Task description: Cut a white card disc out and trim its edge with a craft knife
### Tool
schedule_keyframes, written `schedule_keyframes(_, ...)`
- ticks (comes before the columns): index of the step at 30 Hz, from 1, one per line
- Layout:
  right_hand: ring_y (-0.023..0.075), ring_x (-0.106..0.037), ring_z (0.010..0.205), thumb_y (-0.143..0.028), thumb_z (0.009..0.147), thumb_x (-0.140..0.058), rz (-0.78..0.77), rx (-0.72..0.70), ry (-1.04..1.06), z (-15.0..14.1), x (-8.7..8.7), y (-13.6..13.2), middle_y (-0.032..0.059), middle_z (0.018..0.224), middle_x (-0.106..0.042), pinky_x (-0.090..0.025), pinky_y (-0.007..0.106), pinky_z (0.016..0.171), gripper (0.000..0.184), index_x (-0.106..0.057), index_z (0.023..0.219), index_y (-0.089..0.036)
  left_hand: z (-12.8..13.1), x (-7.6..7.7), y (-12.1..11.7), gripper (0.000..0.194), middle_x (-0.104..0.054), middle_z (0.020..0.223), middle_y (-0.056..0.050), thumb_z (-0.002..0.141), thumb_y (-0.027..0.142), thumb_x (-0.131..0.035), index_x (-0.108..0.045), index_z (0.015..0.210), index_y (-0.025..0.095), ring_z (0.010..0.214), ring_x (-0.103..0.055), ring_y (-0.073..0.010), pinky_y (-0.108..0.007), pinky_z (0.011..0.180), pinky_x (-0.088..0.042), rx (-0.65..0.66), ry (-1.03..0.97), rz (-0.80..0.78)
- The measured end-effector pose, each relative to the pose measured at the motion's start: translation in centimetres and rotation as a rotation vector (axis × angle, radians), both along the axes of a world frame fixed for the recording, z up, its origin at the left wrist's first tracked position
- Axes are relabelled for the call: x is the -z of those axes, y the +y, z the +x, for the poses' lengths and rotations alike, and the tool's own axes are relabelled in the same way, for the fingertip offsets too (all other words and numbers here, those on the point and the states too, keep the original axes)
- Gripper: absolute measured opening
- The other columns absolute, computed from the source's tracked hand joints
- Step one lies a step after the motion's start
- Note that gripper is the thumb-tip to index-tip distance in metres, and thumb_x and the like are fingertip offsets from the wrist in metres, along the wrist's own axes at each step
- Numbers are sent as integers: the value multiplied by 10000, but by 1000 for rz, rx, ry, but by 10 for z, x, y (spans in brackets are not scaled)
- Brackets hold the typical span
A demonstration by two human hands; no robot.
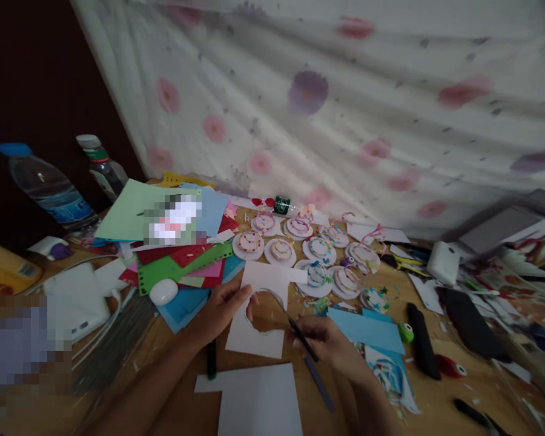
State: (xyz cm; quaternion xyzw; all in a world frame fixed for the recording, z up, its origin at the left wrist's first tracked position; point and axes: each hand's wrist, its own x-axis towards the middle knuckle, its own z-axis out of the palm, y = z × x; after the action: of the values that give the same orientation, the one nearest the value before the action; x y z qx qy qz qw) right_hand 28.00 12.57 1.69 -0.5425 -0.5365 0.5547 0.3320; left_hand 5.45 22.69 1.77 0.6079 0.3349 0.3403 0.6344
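My left hand [227, 306] pinches the left side of a white sheet of card [254, 340], thumb on top and fingertips showing through the hole. A large round opening is cut in the card and breaks through its right edge. My right hand [322, 340] is closed around a slim dark pen-shaped tool [305, 342], its tip close to the card's cut edge; whether it is a pen or a craft knife I cannot tell. Nearer to me lies a second white sheet [258, 402]. A thin grey-blue strip [318, 384] rests below my right hand.
Behind the card stand several small white paper hats [281, 251] with beaded bands. Coloured paper [181, 266] is piled at the left, beside a white mouse [163, 292] and a water bottle [49, 188]. Blue card [366, 330] and a black case [422, 342] lie at the right.
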Motion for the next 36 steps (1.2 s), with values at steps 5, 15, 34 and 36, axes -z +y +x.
schedule_keyframes(5, 107, -407, 556, -618, 772, -680, 13, 4, -12, 3, 2, -1, -31, 585, -474, -288, 237, 502, 475, -620, 681, -156, -1, 3, 0, 452, -630, 551, 20, 885, 599, -533, -653, 773, 178, 505, -498, -108, -217, 487, -343, -10, 53, -23)
schedule_keyframes(15, 106, -390, 567, -538, 773, -698, 24, -14, -38, 4, 2, 2, -39, 578, -441, -282, 235, 510, 421, -598, 628, -156, -2, 8, -2, 493, -608, 538, 25, 883, 655, -488, -621, 804, 186, 435, -486, -102, -205, 427, -330, -23, 113, -138)
schedule_keyframes(34, 108, -360, 576, -624, 756, -671, 126, 142, 57, 3, 2, 4, -40, 612, -431, -301, 235, 527, 474, -531, 653, -183, 6, -15, -7, 454, -602, 658, -2, 772, 629, -623, -640, 730, 177, 595, -550, -154, -265, 544, -459, 125, 104, -48)
schedule_keyframes(36, 116, -391, 579, -680, 732, -663, 123, 110, 63, 4, 0, 4, -28, 622, -465, -316, 237, 525, 515, -564, 675, -177, 3, -8, -6, 470, -553, 592, 12, 805, 631, -585, -599, 667, 182, 537, -511, -137, -262, 522, -442, 106, 84, -47)
